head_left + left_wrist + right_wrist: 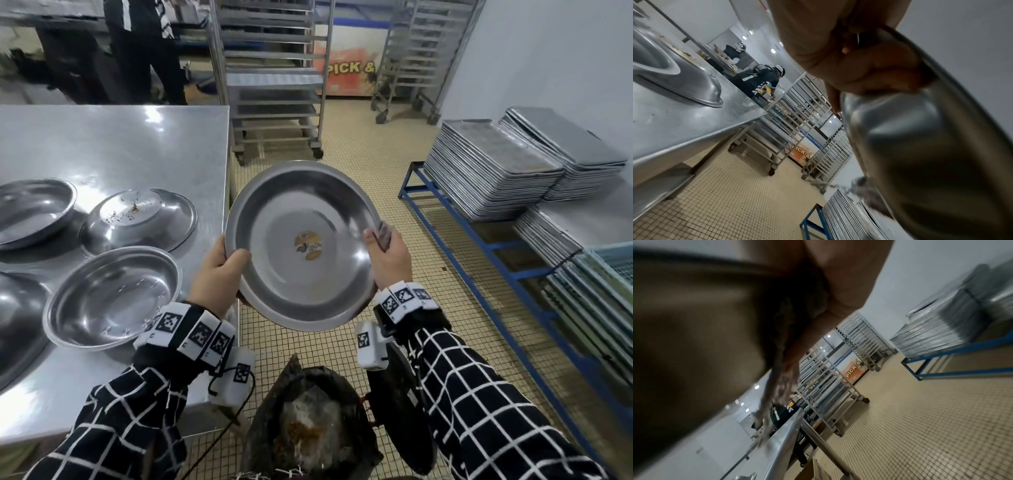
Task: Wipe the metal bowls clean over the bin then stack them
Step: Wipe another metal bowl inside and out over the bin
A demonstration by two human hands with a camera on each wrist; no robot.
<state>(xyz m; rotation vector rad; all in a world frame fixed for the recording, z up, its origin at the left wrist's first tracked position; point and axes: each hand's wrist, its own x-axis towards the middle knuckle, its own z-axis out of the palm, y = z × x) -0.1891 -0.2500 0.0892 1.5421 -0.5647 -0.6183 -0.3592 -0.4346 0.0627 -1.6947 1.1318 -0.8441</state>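
Observation:
A wide metal bowl with a sticker in its middle is held tilted toward me above the lined bin. My left hand grips its left rim, thumb inside, fingers curled under the bowl. At the right rim my right hand pinches a dark cloth against the metal. From the right wrist the cloth hangs along the bowl's underside. On the steel table sit an upright bowl, an upturned bowl with crumbs on it, and a bowl at the far left.
Part of another bowl shows at the table's left edge. Wheeled tray racks stand behind the table. Stacks of baking trays rest on a blue frame at right, beside a pale blue crate. A person stands at the back.

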